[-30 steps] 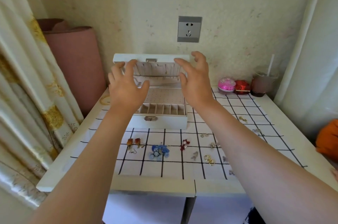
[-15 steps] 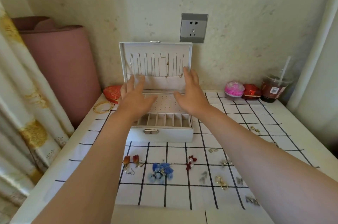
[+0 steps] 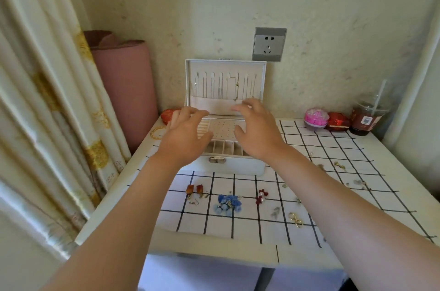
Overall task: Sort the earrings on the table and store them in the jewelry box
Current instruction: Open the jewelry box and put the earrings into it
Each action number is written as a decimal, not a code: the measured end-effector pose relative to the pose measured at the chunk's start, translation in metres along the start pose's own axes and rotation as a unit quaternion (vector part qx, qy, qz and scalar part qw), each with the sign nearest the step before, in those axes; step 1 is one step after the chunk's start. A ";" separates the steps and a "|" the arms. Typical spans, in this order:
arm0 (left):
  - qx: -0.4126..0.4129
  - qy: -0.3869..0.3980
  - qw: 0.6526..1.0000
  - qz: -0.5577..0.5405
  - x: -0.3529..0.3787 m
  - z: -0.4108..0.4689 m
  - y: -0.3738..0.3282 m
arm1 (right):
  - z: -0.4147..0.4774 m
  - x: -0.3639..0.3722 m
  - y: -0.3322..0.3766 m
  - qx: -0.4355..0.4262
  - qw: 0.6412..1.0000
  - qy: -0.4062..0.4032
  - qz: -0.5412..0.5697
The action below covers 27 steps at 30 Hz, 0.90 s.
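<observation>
1. Cloth (image 3: 316,148) in white, ruled with black squares, covers most of a white tabletop (image 3: 123,224) set into a corner of the room.
2. At the back of the cloth, against the wall, stands the white jewelry box (image 3: 238,167). Its lid (image 3: 226,67) is upright and hung with thin chains, and its tray of slots and small compartments lies uncovered.
3. Loose earrings lie on the cloth in front of the box: an orange pair (image 3: 194,189), a blue pompom cluster (image 3: 227,202), a red bow pair (image 3: 261,195) with pearls and a gold piece (image 3: 295,219). Smaller ones are scattered to the right.
4. Over the tray hover the left hand (image 3: 185,133) and the right hand (image 3: 257,129), fingers spread and gently curved, gripping nothing. I cannot tell whether any fingertip touches the tray.
5. Above the lid, a grey wall socket (image 3: 269,44) sits on the speckled cream wall.
6. On the left, a pink roll (image 3: 126,91) stands in the corner beside a cream curtain (image 3: 47,112) with gold patterning. A gold bangle (image 3: 157,132) lies just left of the box.
7. Along the back right edge sit a pink round box (image 3: 316,117), a red box (image 3: 337,120) and a lidded drink cup (image 3: 367,117) with a straw.
</observation>
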<state>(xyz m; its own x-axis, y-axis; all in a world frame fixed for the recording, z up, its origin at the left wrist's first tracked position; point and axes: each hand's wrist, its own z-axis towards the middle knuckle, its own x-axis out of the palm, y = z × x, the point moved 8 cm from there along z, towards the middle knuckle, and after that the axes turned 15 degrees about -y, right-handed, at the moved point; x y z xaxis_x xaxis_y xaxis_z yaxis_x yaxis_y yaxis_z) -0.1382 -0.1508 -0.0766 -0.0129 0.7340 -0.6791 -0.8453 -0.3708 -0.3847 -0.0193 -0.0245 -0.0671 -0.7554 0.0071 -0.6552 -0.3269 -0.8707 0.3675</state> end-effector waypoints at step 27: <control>0.062 0.289 0.955 0.026 0.022 -0.104 -0.042 | -0.105 0.027 0.016 0.034 0.899 0.435 -0.047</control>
<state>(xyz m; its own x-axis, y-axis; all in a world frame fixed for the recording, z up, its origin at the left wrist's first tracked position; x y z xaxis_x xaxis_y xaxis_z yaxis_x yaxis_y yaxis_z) -0.0477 -0.1787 -0.1401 0.2103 0.2670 -0.9405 -0.9087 -0.3016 -0.2888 0.0146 -0.0895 -0.1480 -0.0035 -0.3346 -0.9423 -0.4227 -0.8535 0.3047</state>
